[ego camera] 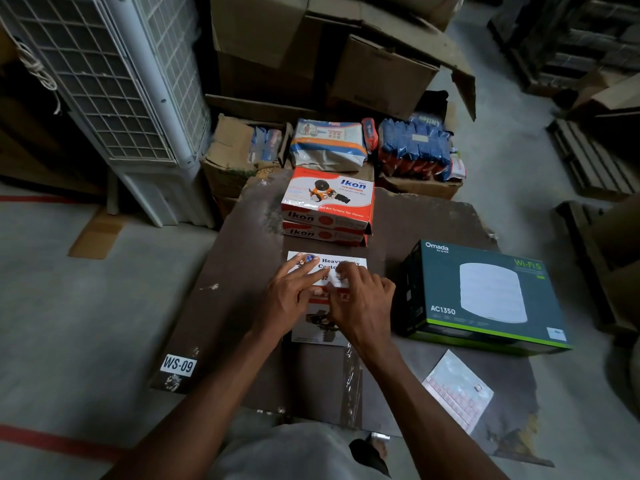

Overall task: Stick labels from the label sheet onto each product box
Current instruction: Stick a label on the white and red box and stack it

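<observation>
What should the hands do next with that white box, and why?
Probably smooth the label flat, then lift away. Both the left hand and right hand press fingers on the top of the white printed cardboard box, so sticking seems under way. The pale pink label sheet lies apart, and the dark green Omada router box waits.

This looks like a storeroom or warehouse. Big brown cardboard boxes are piled at 12 o'clock, wooden pallets lie at 2 o'clock, and red tape lines mark the grey floor.
</observation>
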`<state>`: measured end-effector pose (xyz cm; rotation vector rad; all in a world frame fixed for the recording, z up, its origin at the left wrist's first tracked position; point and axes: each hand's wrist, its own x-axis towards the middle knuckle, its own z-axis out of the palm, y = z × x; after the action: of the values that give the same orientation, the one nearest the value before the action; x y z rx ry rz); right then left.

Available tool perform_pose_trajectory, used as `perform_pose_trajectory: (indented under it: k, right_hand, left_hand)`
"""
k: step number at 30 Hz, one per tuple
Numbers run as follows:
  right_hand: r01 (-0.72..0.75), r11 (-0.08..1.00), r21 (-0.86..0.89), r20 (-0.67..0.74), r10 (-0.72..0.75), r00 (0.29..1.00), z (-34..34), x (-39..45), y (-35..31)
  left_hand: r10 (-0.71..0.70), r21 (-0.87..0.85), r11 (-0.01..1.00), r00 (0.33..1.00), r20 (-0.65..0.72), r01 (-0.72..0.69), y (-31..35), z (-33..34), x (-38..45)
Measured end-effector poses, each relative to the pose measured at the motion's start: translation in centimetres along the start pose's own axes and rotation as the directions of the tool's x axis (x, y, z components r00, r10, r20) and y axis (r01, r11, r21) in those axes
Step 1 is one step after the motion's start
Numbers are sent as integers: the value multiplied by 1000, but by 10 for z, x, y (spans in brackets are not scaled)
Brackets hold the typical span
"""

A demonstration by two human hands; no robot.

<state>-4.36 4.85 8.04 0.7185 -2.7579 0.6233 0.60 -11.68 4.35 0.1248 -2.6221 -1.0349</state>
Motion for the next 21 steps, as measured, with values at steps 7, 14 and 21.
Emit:
perform_pose_trajectory:
  k: [7,14,21]
  right_hand:
    - [119,992,-40,-55,-121,991,10,-4,11]
    - [114,991,-68,-44,-117,992,4,0,25]
    - [142,990,-8,-59,-142,988,11,3,13]
  left_hand:
    - [-5,9,1000,1000,13,5,3,-3,1]
    - [-4,24,1000,1000,19,4,1,-4,4]
    - [6,3,1000,1000,19,-6,-1,-4,4]
